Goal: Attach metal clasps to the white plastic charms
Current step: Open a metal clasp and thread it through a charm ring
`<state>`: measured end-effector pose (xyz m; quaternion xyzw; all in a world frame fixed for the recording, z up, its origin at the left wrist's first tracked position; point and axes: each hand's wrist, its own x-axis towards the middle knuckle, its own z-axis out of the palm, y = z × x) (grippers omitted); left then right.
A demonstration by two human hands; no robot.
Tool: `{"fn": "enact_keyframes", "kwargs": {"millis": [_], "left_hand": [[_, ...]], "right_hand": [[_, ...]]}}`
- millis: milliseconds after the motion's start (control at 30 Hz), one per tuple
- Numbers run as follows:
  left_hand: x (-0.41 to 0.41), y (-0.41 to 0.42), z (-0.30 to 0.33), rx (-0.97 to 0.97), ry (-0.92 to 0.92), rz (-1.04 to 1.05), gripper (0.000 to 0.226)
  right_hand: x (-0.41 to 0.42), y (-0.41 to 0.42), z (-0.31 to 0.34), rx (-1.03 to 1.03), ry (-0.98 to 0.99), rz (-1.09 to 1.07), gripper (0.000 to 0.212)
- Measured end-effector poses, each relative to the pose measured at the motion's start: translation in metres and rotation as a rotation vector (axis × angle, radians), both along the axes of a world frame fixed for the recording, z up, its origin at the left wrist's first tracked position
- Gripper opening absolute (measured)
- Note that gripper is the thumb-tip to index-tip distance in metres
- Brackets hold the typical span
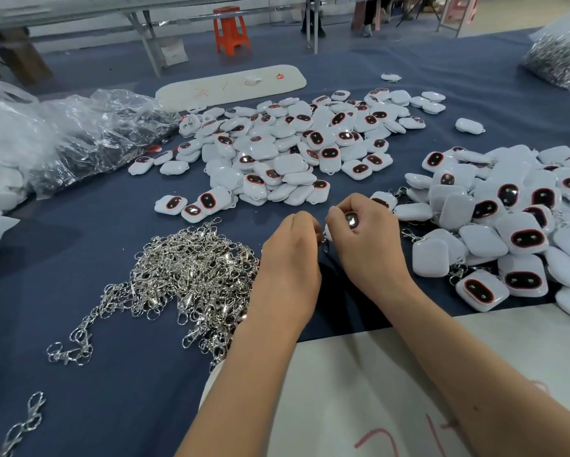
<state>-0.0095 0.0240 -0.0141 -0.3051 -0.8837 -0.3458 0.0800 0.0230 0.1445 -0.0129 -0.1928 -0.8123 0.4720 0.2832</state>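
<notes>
The right hand [366, 239] gripped a charm [351, 221] while the left hand [290, 258] pinched a clasp [324, 240] against it above the tabletop [112, 390].

Bright even light, wide-angle bowing, soft edges

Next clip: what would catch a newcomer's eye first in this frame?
Probably the heaps of white charms with dark oval faces: one heap in the middle of the blue cloth, another at the right. Next, the shiny tangle of metal clasps at lower left. Between them the left hand and right hand meet, the right gripping a single charm.
</notes>
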Motion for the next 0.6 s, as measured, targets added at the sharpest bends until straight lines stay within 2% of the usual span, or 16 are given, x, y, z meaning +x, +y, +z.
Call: {"fn": "enact_keyframes", "kwargs": {"millis": [100, 233, 333, 433, 600], "left_hand": [[-0.001, 0.002, 0.0, 0.188, -0.055, -0.04, 0.013], [-0.004, 0.001, 0.002, 0.412, -0.153, -0.103, 0.02], [-0.005, 0.0, 0.001, 0.458, -0.219, -0.13, 0.028], [-0.005, 0.001, 0.001, 0.473, -0.207, -0.132, 0.026], [-0.007, -0.003, 0.002, 0.505, -0.209, -0.11, 0.018]], "right_hand": [[0.0, 0.004, -0.002, -0.104, 0.022, -0.016, 0.02], [0.001, 0.011, -0.002, -0.353, 0.063, 0.03, 0.022], [0.002, 0.014, 0.0, -0.502, 0.078, 0.088, 0.026], [0.003, 0.014, 0.004, -0.632, 0.091, 0.174, 0.03], [0.002, 0.011, 0.005, -0.7, 0.063, 0.252, 0.035]]}}
